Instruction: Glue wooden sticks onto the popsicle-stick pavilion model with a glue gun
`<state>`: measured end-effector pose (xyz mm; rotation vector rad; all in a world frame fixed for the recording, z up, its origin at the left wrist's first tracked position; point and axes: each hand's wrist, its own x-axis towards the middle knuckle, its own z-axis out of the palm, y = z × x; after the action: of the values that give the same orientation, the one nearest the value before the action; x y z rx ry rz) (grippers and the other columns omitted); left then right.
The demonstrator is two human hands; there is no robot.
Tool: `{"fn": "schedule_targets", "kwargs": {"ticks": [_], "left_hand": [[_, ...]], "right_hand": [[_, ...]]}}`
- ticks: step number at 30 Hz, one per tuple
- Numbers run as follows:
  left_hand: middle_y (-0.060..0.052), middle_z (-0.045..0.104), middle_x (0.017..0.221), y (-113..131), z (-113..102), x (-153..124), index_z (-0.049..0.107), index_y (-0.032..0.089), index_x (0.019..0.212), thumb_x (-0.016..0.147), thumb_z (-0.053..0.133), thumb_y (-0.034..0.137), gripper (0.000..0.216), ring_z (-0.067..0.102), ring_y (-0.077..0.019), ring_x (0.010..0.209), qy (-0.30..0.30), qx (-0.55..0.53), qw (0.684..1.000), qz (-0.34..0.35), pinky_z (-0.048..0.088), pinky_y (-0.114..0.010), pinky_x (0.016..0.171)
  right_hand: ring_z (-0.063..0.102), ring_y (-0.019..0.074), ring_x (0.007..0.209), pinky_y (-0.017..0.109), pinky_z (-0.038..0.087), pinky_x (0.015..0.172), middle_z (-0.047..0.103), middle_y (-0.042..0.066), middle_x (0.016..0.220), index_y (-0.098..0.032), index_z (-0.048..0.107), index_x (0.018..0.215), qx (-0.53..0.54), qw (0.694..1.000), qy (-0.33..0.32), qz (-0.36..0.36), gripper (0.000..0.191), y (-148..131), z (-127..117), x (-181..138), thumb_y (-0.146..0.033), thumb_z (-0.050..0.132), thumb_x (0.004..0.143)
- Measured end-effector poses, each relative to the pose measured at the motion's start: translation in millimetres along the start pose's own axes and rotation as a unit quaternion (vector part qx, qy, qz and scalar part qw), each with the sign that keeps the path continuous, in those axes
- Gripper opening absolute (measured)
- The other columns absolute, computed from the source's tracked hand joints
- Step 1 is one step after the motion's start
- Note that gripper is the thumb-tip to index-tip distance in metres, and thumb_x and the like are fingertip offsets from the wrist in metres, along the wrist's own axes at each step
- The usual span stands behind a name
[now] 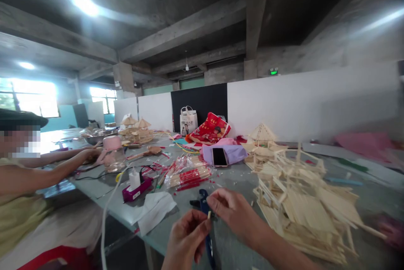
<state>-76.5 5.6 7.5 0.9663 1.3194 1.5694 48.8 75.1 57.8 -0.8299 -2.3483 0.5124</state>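
My left hand point(189, 234) is closed in a pinch on a short, pale wooden stick point(209, 215), whose end shows above the thumb. Close by on the right, my right hand point(235, 215) has its thumb and fingertips pressed together; whatever is between them is too small to make out. Beneath and behind both hands is a dark blue hand tool point(203, 197), its long handle partly hidden by my left hand; its kind is unclear. To the right of my hands stands a model building of pale wooden sticks point(303, 207).
A purple power strip point(135, 190), white cloth point(158, 209) and plastic-wrapped bundles of sticks point(189, 176) lie to the left. A phone point(219, 157) rests on purple cloth behind. Another person point(47, 173) sits at the left, arms over the table. A white cable point(104, 219) hangs off the edge.
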Motion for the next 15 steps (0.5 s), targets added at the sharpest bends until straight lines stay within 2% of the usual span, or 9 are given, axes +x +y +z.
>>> {"fn": "schedule_targets", "kwargs": {"ticks": [2,4,6,8,10,12,15], "left_hand": [[0.008,0.041,0.041,2,15,-7,0.057,0.014,0.070,0.059,0.069,0.047,0.037,0.029,-0.0016,0.030,-0.001,0.016,0.999,0.027,0.020,-0.014,0.028],[0.007,0.043,0.042,5,32,-16,0.060,0.013,0.074,0.060,0.068,0.047,0.037,0.028,-0.0015,0.029,-0.011,0.033,0.999,0.033,0.019,-0.014,0.029],[0.007,0.041,0.038,6,48,-25,0.062,0.013,0.073,0.060,0.068,0.047,0.037,0.026,-0.0015,0.028,-0.042,0.058,0.997,0.016,0.016,-0.015,0.030],[0.008,0.037,0.036,6,64,-32,0.062,0.012,0.069,0.060,0.067,0.047,0.036,0.024,-0.0013,0.029,-0.082,0.077,0.994,-0.001,0.013,-0.016,0.031],[0.008,0.036,0.037,4,81,-37,0.061,0.013,0.063,0.059,0.068,0.046,0.034,0.023,-0.0013,0.030,-0.122,0.085,0.989,-0.014,0.012,-0.017,0.032],[0.008,0.036,0.037,2,99,-38,0.058,0.014,0.058,0.057,0.070,0.043,0.031,0.025,-0.0019,0.031,-0.162,0.093,0.982,-0.026,0.013,-0.017,0.032],[0.008,0.037,0.037,0,123,-37,0.058,0.015,0.056,0.056,0.070,0.037,0.025,0.028,-0.0029,0.033,-0.211,0.120,0.968,-0.059,0.016,-0.017,0.034]], "right_hand": [[0.054,0.0066,0.063,0.013,0.037,0.055,0.058,-0.007,0.070,-0.019,0.058,0.080,0.032,0.999,0.004,-0.007,0.008,-1,-15,-19,-0.023,0.055,0.086],[0.053,0.0078,0.063,0.015,0.035,0.056,0.057,-0.006,0.069,-0.018,0.057,0.075,0.035,0.999,0.017,-0.003,0.008,1,-25,-38,-0.013,0.057,0.082],[0.051,0.0100,0.063,0.019,0.032,0.055,0.054,-0.003,0.069,-0.016,0.054,0.071,-0.008,0.999,0.041,-0.023,0.013,9,-31,-56,-0.007,0.053,0.080],[0.049,0.0127,0.061,0.023,0.030,0.053,0.051,-0.001,0.069,-0.016,0.051,0.069,-0.090,0.990,0.086,-0.073,0.013,22,-34,-74,-0.004,0.050,0.076],[0.046,0.0146,0.058,0.026,0.026,0.050,0.048,0.000,0.065,-0.017,0.049,0.066,-0.177,0.962,0.160,-0.136,0.014,38,-37,-93,-0.005,0.048,0.073],[0.044,0.0156,0.053,0.028,0.023,0.048,0.046,0.000,0.061,-0.019,0.045,0.063,-0.240,0.929,0.226,-0.169,0.015,52,-43,-110,-0.005,0.045,0.070],[0.043,0.0165,0.051,0.029,0.022,0.047,0.045,0.000,0.060,-0.020,0.042,0.063,-0.322,0.900,0.234,-0.177,0.019,63,-61,-133,-0.001,0.039,0.065]]}}
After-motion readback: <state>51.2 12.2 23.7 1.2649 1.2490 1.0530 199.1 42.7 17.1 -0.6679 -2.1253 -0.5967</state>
